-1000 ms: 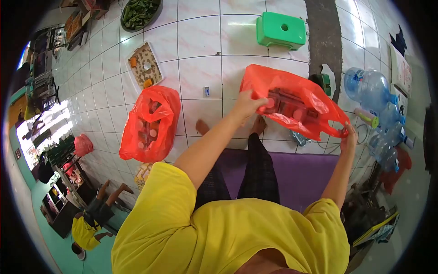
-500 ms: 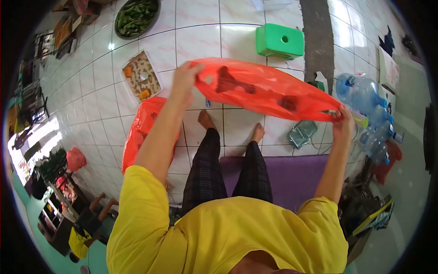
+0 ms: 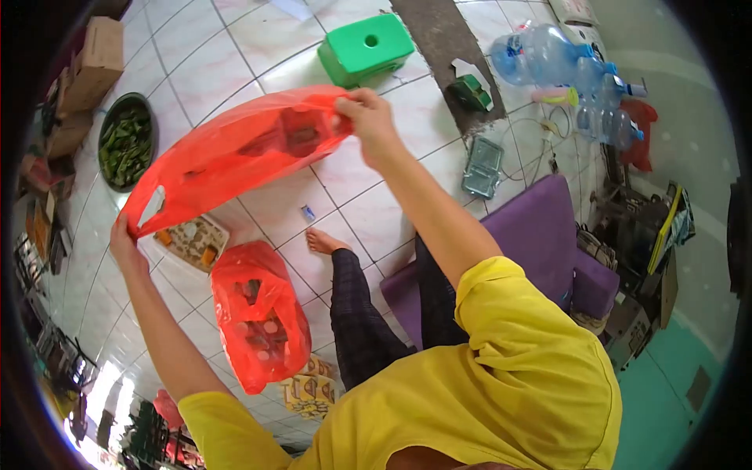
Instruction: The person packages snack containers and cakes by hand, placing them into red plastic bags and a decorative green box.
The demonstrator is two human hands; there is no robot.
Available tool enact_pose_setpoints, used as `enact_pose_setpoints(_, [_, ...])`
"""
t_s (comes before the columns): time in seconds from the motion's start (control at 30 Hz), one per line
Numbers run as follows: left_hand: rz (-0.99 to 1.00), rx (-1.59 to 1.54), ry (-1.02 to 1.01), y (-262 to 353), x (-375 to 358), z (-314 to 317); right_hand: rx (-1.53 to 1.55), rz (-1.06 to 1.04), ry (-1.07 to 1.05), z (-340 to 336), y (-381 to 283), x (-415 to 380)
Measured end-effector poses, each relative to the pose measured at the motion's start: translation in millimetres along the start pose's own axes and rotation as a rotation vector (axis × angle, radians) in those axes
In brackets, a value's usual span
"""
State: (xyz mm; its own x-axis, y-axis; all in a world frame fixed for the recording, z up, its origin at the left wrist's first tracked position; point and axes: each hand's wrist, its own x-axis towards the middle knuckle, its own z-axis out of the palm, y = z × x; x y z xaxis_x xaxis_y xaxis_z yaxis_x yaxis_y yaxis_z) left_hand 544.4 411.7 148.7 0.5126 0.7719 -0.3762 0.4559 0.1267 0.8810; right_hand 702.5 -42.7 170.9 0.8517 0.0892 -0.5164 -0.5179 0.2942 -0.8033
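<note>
Bag [image 3: 227, 160] is held stretched between two hands, on the near-left side of the stool [image 3: 352, 56]. It is red and thin, and dark shapes are seen through it; what they are cannot be told. The grip of the left hand [image 3: 125, 244] is closed on the end of the bag farther from the stool, just beside a handle hole. The grip of the right hand [image 3: 366, 124] is closed on the end nearer the stool, where the film is bunched between thumb and fingers.

On the near-left side of the stool, beyond the bag's lower edge, a tray [image 3: 222, 249] is partly covered from sight by the bag, with orange pieces on it. Nearer the body than the stool, a second bag [image 3: 262, 323], also red, is set on the tiled floor [image 3: 372, 213], with bottle-like items showing through. Well left of the stool, a basin [image 3: 154, 149] is filled with green leaves [image 3: 125, 141].

A small blue-and-white item [image 3: 308, 213] is seen on the floor between the stool and a bare foot [image 3: 321, 241]. Right of the stool, large clear bottles [image 3: 540, 59] are grouped. On its near-right side are placed a clear case [image 3: 482, 167] and, nearer the body, a purple mat [image 3: 533, 231].
</note>
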Motion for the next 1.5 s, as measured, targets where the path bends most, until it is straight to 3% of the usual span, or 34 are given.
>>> enact_pose_setpoints(0.07, [0.033, 0.038, 0.073, 6, -36, 24, -0.020, 0.026, -0.062, 5, 7, 1])
enact_pose_setpoints(0.1, [0.039, 0.192, 0.217, 6, -60, 41, -0.033, 0.048, -0.143, -1, 11, 1])
enact_pose_setpoints(0.17, [0.293, 0.455, 0.392, -37, -100, 53, -0.091, 0.025, -0.209, -25, 24, 8])
enact_pose_setpoints(0.23, [0.341, 0.664, 0.357, -121, -155, 57, -0.153, -0.019, -0.306, -47, 29, 22])
enact_pose_setpoints(0.27, [0.009, 0.438, 0.252, -105, -223, 113, -0.189, -0.057, -0.283, -68, 31, 42])
enact_pose_setpoints(0.33, [0.101, 1.004, -0.108, -169, -313, 147, -0.354, -0.071, -0.138, -128, 41, 79])
enact_pose_setpoints(0.4, [-0.335, 1.065, -0.640, -216, -408, 174, -0.849, -0.244, 0.087, -220, 64, 140])
enact_pose_setpoints(0.43, [-0.279, 1.116, -0.836, -255, -450, 174, -1.044, -0.264, 0.200, -278, 79, 176])
enact_pose_setpoints(0.47, [-0.509, 1.360, -0.830, -190, -457, 221, -1.358, -0.381, 0.255, -320, 67, 195])
enact_pose_setpoints(0.53, [-0.414, 1.297, -0.759, -221, -473, 228, -1.521, -0.261, 0.237, -399, 44, 243])
enact_pose_setpoints(0.57, [-0.475, 1.304, -0.793, -224, -476, 235, -1.620, -0.158, 0.394, -428, 37, 259])
enact_pose_setpoints(0.6, [-0.531, 1.313, -0.833, -228, -475, 243, -1.669, 0.136, 0.385, -426, 6, 267])
enact_pose_setpoints(0.63, [-0.540, 1.336, -0.852, -235, -475, 253, -1.761, -0.053, 0.458, -465, 15, 292])
enact_pose_setpoints(0.67, [-0.543, 1.377, -0.860, -241, -483, 262, -1.744, -0.113, 0.442, -481, 8, 309])
enact_pose_setpoints(0.8, [-0.628, 1.536, -0.888, -244, -501, 303, -1.787, -0.018, 0.440, -507, 15, 353])
enact_pose_setpoints(0.87, [-0.622, 1.525, -0.877, -249, -497, 304, -1.631, 0.347, 0.321, -508, 27, 354])
enact_pose_setpoints(0.9, [-0.611, 1.495, -0.867, -250, -493, 303, -1.501, 0.178, 0.392, -516, 54, 343])
enact_pose_setpoints(0.93, [-0.606, 1.519, -0.861, -247, -489, 303, -1.276, 0.217, 0.180, -536, 79, 345])
enact_pose_setpoints(0.97, [-0.623, 1.487, -0.838, -244, -482, 307, -1.342, 0.273, 0.130, -501, 71, 313])
enact_pose_setpoints(1.0, [-0.635, 1.448, -0.809, -242, -473, 315, -1.278, 0.192, -0.019, -509, 116, 302])
enact_pose_setpoints(1.07, [-0.455, 1.056, -0.699, -235, -447, 342, -1.386, -0.106, -0.244, -479, 153, 232])
enact_pose_setpoints(1.1, [-0.412, 0.837, -0.644, -230, -428, 367, -1.425, -0.242, -0.430, -451, 146, 186])
enact_pose_setpoints(1.13, [-0.548, 0.605, -0.570, -190, -406, 411, -1.525, -0.019, -0.612, -415, 129, 148])
enact_pose_setpoints(1.17, [-0.600, 0.464, -0.523, -178, -388, 435, -1.435, -0.314, -0.712, -391, 103, 110])
enact_pose_setpoints(1.2, [-0.710, 0.349, -0.499, -140, -370, 465, -1.407, -0.401, -0.800, -366, 74, 82])
enact_pose_setpoints(1.27, [-0.697, 0.358, -0.468, -121, -344, 485, -1.372, -0.478, -1.064, -329, 43, 51])
enact_pose_setpoints(1.33, [-0.771, 0.304, -0.432, -92, -327, 496, -1.313, -0.720, -1.099, -305, 23, 46])
enact_pose_setpoints(1.37, [-0.893, 0.207, -0.362, -84, -316, 493, -1.296, -0.718, -1.134, -296, 15, 53])
enact_pose_setpoints(1.4, [-0.893, 0.181, -0.336, -82, -311, 487, -1.279, -0.713, -1.173, -286, 5, 61])
enact_pose_setpoints(1.43, [-0.796, 0.062, -0.303, -83, -305, 480, -1.275, -0.735, -1.213, -272, -11, 72])
enact_pose_setpoints(1.5, [-0.666, -0.092, -0.207, -75, -289, 469, -0.903, -0.830, -0.984, -233, -42, 107])
